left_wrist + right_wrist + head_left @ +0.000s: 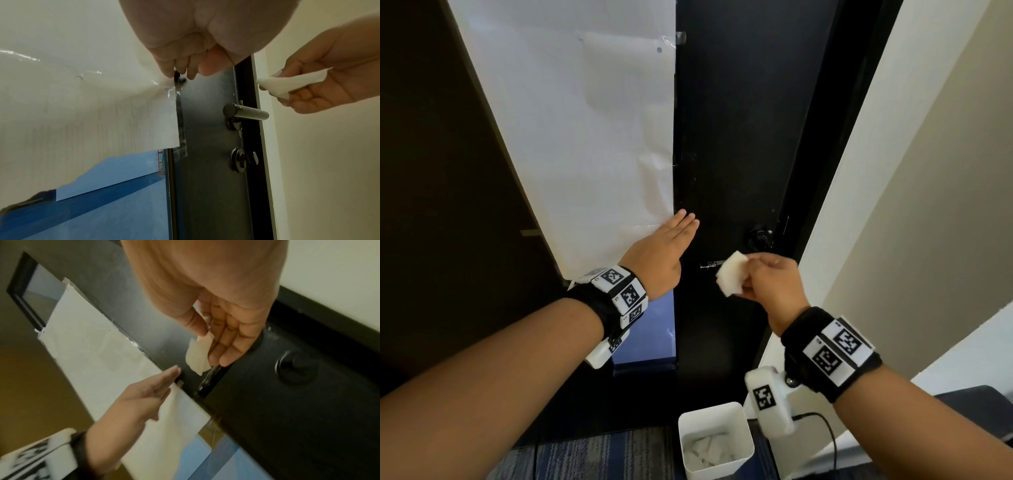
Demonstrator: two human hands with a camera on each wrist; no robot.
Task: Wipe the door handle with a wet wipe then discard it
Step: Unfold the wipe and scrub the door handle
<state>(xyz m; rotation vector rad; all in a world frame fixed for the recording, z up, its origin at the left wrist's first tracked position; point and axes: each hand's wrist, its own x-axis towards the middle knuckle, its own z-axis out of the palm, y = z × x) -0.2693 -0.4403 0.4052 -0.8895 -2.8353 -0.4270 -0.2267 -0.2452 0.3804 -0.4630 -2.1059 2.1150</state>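
Right now the left hand [661, 251] lies flat against the black door [739, 137] near the middle of the head view, its fingers straight and pressed together, fingertips at the edge where white paper [571, 137] is taped over the door's glass. Just right of it the right hand [770, 279] pinches a folded white wet wipe [729, 277] between thumb and fingers. The wipe hangs in front of the door, right by the metal door handle [710, 265], of which only a short end pokes out to the left of the wipe. In the left wrist view the door handle [245, 112] sits at centre right as a dark round bar, and the wet wipe [287, 82] is up and to the right of it, apart from it. Below the handle in that view is a thumb-turn lock [243, 160]. At the bottom centre of the head view a white bin [714, 442] stands on the floor with crumpled white wipes inside.
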